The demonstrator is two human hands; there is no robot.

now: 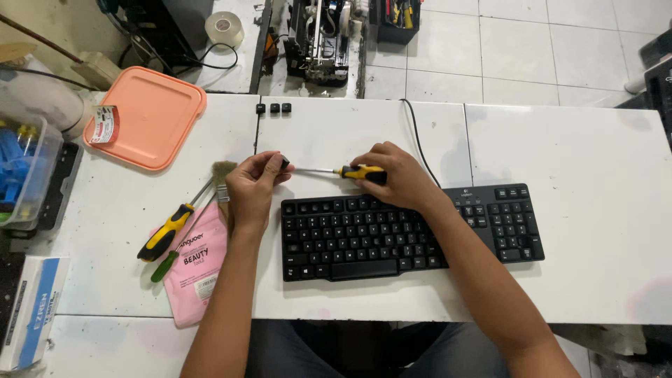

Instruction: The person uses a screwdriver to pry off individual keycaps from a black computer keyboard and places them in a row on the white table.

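My left hand (253, 183) pinches a small black keycap (285, 162) just above the top left corner of a black keyboard (392, 234). My right hand (395, 175) grips a yellow-and-black screwdriver (350, 171) by the handle; its thin shaft points left at the keycap. Three loose black keycaps (274, 108) lie in a row near the table's far edge. The keyboard's cable (414, 133) runs back off the table.
A peach plastic lid (150, 119) lies at the far left. A second yellow-black screwdriver (168, 231), a green-handled tool (164, 264), a brush (222, 178) and a pink pouch (198, 269) sit left of my arm. A clear bin (24, 171) and a box (31, 311) line the left edge.
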